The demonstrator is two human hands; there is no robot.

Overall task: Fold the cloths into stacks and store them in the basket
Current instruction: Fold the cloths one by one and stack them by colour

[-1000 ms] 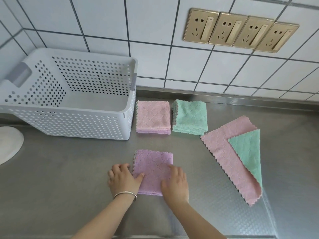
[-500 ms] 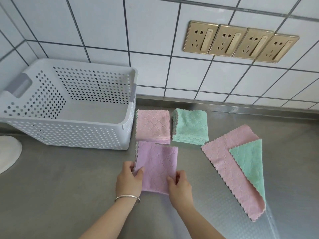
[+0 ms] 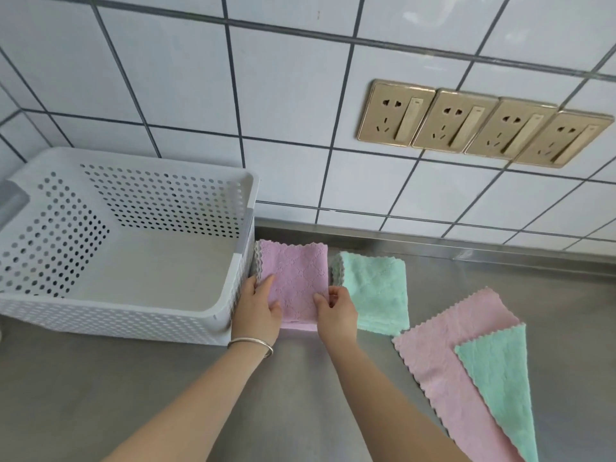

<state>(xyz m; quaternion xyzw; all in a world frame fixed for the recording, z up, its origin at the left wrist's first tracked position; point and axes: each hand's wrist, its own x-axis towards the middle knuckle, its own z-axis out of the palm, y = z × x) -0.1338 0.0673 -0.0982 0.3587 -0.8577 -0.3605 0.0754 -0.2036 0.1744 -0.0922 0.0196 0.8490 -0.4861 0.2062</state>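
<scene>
Both arms reach forward over the steel counter (image 3: 100,395). The left hand (image 3: 258,306) and right hand (image 3: 336,311) pinch the near corners of the folded purple cloth (image 3: 295,281), thumbs on top, holding it over the pink stack just beside the white basket (image 3: 133,315) and the green stack (image 3: 376,291).

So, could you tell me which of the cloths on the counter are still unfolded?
The pink cloth and the green cloth lying on it, at the right, are spread flat. The green stack and the purple cloth in both hands are folded squares.
</scene>
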